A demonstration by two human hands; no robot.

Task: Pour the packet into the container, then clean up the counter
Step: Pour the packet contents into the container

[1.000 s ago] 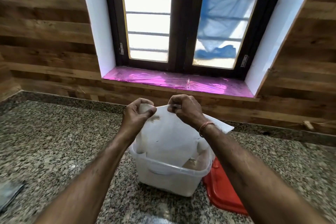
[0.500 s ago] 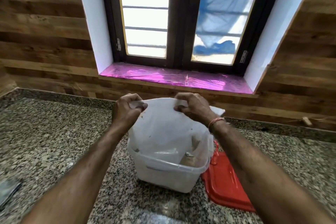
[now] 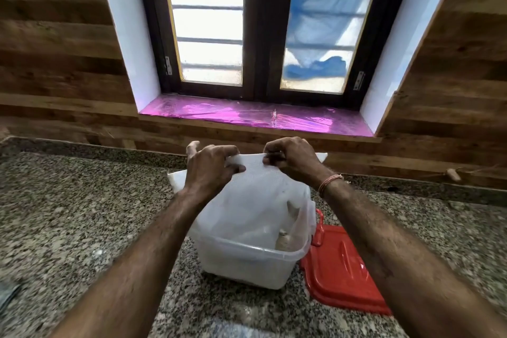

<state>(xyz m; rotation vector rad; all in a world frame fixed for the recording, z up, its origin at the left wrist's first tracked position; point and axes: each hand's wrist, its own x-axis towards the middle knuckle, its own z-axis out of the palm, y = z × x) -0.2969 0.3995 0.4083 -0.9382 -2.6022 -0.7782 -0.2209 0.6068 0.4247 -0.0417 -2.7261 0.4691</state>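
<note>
**Packet upended over the container, lid off at its side**

While both hands pinch the upper edge of the white packet [image 3: 255, 195], its lower end hangs inside the clear plastic container [image 3: 247, 258], which stands on the speckled granite desk [image 3: 68, 214] at the centre of the view. The left hand [image 3: 211, 170] grips the edge at about 10 o'clock from the container, thumb and fingers pressed together on the plastic; the right hand [image 3: 293, 159] pinches the same edge at about 1 o'clock, likewise closed on it. The packet therefore lies directly below and between the two hands, draped down into the tub.

A likely risk is spillage: if the hands drift toward 3 o'clock, or the limp plastic slips outside the rim, remaining contents could fall onto the desk or onto the red lid [image 3: 343, 274] lying just beside the container at 4 o'clock. Tugging sharply might also tip the light tub. What little shows inside looks pale and lumpy; how much remains in the packet I cannot tell.
</note>
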